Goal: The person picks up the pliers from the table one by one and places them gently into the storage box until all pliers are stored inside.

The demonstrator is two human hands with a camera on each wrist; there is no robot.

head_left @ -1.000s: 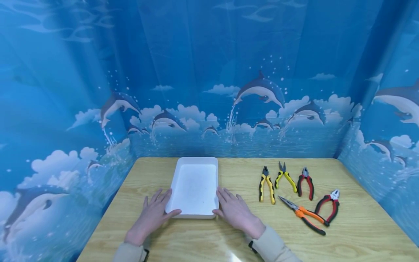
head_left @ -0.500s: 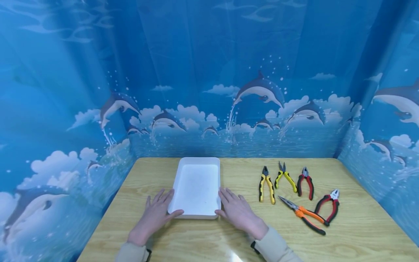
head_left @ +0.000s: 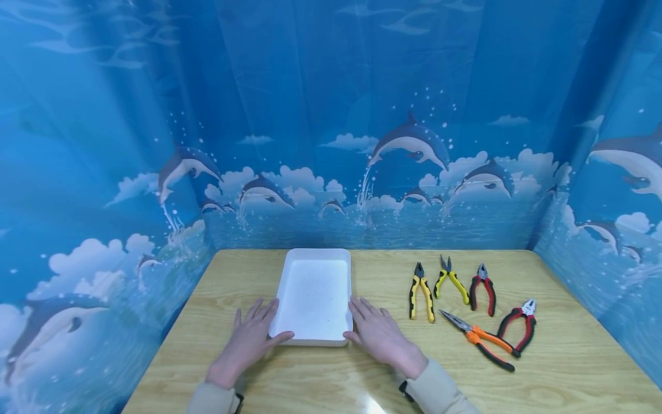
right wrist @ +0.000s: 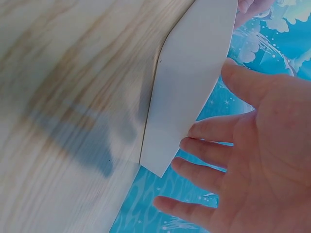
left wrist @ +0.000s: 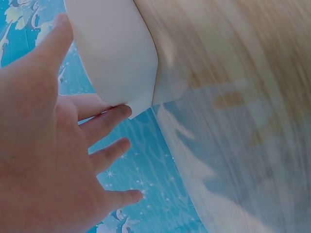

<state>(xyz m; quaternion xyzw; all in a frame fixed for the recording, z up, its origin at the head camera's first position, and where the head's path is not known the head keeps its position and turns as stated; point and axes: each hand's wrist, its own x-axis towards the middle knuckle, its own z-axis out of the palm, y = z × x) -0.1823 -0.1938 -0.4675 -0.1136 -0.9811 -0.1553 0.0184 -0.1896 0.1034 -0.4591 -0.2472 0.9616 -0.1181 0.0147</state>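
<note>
A shallow white rectangular tray [head_left: 312,293] stands on the wooden table [head_left: 305,382] with nothing in it. At its left side is my left hand [head_left: 248,339], fingers straight and spread, the thumb at the near left corner. The left wrist view shows that hand's fingertips [left wrist: 127,110] against the tray's outer wall [left wrist: 116,53]. My right hand [head_left: 380,336] mirrors it on the other side, thumb at the near right corner. In the right wrist view its extended fingers [right wrist: 211,130] lie along the tray's wall [right wrist: 187,82], palm facing the tray.
Several pliers lie on the right: yellow-and-black pliers [head_left: 428,299], yellow needle-nose pliers [head_left: 457,287], red-and-black pliers [head_left: 475,293], orange long-nose pliers [head_left: 483,336], and red-handled cutters [head_left: 530,330]. The orange pair overlaps the cutters' handle. A blue dolphin curtain [head_left: 331,86] surrounds the table.
The tray has slid a little to the right along the table, both hands moving with it. The pliers have stayed where they were.
</note>
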